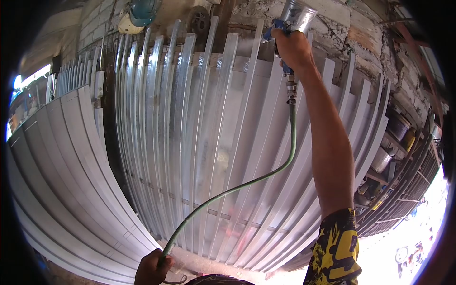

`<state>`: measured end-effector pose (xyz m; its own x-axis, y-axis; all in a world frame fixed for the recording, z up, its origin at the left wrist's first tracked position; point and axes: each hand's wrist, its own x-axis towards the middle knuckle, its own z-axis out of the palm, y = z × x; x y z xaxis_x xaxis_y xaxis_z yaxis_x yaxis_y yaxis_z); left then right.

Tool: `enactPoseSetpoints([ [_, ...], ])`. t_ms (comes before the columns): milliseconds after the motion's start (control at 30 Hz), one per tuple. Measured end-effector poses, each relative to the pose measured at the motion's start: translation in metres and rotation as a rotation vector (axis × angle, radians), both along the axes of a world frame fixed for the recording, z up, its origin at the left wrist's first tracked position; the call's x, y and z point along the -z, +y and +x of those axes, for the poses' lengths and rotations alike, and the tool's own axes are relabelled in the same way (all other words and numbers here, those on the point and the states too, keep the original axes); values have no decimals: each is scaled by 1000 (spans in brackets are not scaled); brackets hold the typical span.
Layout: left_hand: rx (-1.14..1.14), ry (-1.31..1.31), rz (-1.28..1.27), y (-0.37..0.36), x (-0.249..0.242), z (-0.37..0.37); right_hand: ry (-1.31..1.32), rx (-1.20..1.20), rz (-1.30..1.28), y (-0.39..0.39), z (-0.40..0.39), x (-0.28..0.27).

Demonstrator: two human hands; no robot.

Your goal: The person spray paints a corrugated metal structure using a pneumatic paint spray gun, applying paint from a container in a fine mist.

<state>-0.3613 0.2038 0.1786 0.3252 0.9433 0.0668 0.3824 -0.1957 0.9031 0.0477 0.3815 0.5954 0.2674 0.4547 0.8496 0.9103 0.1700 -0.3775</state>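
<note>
My right hand (293, 47) is wrapped round the grip of a blue spray gun (280, 27) with a silver metal cup (300, 14) on top. A pale mist leaves its nozzle toward the left, close to the upper ends of the metal slats. Down from the gun's fitting runs a green hose (259, 179), curving to the lower left. There my left hand (153, 267) is closed around it. Facing me stands a slatted metal panel (228, 137), bare and shiny toward the left, evenly light grey toward the right.
Another grey panel (61, 161) leans at the left. Behind stands a block wall (342, 23) with a teal and cream object (142, 13) hanging on it. Shelves at the right hold a bucket (398, 127), a metal pot (381, 159) and long rods (403, 190).
</note>
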Motion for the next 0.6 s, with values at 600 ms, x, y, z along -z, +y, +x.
enactPoseSetpoints([
  [600, -3, 126, 15, -1, 9, -14, 89, -52, -157, -4, -10, 94],
])
